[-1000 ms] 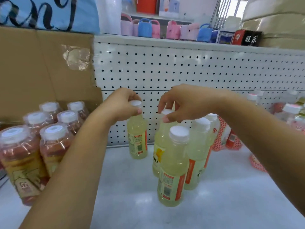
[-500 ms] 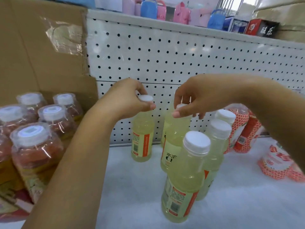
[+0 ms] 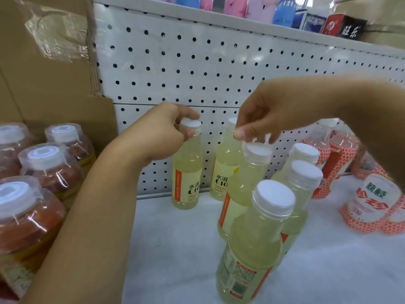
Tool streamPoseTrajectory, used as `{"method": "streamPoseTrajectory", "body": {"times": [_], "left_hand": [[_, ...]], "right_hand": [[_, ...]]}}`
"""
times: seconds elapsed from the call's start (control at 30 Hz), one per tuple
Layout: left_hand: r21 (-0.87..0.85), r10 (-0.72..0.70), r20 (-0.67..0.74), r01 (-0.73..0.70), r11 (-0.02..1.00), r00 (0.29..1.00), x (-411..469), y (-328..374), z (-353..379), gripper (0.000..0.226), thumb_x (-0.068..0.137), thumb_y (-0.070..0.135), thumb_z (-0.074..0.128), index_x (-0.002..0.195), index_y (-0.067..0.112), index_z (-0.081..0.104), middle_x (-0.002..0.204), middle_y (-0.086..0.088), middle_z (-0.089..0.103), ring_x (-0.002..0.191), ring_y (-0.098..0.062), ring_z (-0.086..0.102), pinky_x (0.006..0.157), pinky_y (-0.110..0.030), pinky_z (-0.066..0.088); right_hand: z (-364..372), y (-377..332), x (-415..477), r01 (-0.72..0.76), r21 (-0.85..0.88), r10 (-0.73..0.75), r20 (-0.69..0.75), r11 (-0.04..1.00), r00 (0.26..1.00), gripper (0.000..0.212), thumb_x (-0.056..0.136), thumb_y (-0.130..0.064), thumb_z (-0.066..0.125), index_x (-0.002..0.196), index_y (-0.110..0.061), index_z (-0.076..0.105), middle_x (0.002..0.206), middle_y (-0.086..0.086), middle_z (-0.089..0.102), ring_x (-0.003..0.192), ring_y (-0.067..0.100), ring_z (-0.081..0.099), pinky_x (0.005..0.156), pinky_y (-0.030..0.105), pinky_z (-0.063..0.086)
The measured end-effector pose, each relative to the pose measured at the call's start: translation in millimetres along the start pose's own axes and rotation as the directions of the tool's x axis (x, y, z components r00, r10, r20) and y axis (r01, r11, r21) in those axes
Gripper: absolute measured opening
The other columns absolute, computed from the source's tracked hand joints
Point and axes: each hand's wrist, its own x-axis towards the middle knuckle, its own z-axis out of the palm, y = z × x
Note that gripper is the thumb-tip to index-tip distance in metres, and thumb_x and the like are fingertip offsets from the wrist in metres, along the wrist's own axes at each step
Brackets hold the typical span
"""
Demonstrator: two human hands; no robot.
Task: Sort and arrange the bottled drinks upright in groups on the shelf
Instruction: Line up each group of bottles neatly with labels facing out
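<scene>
Pale yellow drink bottles [image 3: 254, 242], six counted, white-capped, stood upright on white shelf [image 3: 175, 249] against perforated back panel [image 3: 197, 69]. Far-left bottle [image 3: 187, 172] pinched at cap by left hand [image 3: 160, 133]. Right hand [image 3: 269, 113] fingertips closed at neck of next far bottle [image 3: 225, 163]. Shrink-wrapped reddish bottles [image 3: 32, 194], five seen, at left before cardboard [image 3: 43, 88]. Red-patterned bottles [image 3: 370, 202] at right, partly hidden by right arm.

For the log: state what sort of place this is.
Likely a shop aisle: a pegboard back panel, groups of bottled drinks on a white shelf, and boxed goods above.
</scene>
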Motion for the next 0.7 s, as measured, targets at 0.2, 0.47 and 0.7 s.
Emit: {"method": "streamPoseTrajectory", "body": {"times": [0.2,0.47,0.7], "left_hand": [[0.01,0.039,-0.148,-0.038,0.999,0.988,6,-4,10,0.032,0.089,0.03,0.075,0.121,0.034,0.069,0.113,0.004,0.064,0.092,-0.009,0.059,0.065,-0.017,0.04],[-0.079,0.064,-0.197,-0.081,0.994,0.978,10,-10,17,0.029,0.09,0.024,0.075,0.118,0.029,0.072,0.109,0.008,0.069,0.098,-0.009,0.065,0.075,-0.017,0.047],[-0.098,0.067,-0.186,-0.086,0.991,0.98,10,-8,20,0.03,0.09,0.023,0.074,0.119,0.03,0.072,0.105,0.006,0.07,0.094,-0.009,0.067,0.084,-0.03,0.057]], "right_hand": [[2,28,34,-0.14,-0.163,0.094,-0.264,0.977,0.96,0.046,0.082,-0.061,0.07,0.119,-0.034,0.067,0.109,-0.011,0.068,0.095,0.013,0.069,0.088,0.035,0.053],[17,29,54,-0.101,0.069,0.111,-0.161,0.992,0.981,0.03,0.089,-0.046,0.072,0.11,-0.025,0.066,0.086,-0.004,0.079,0.07,0.005,0.076,0.08,0.027,0.056],[18,19,62,-0.045,0.157,0.067,-0.131,0.986,0.989,0.028,0.09,-0.04,0.073,0.108,-0.019,0.068,0.089,-0.001,0.079,0.074,0.012,0.077,0.084,0.033,0.061]]}}
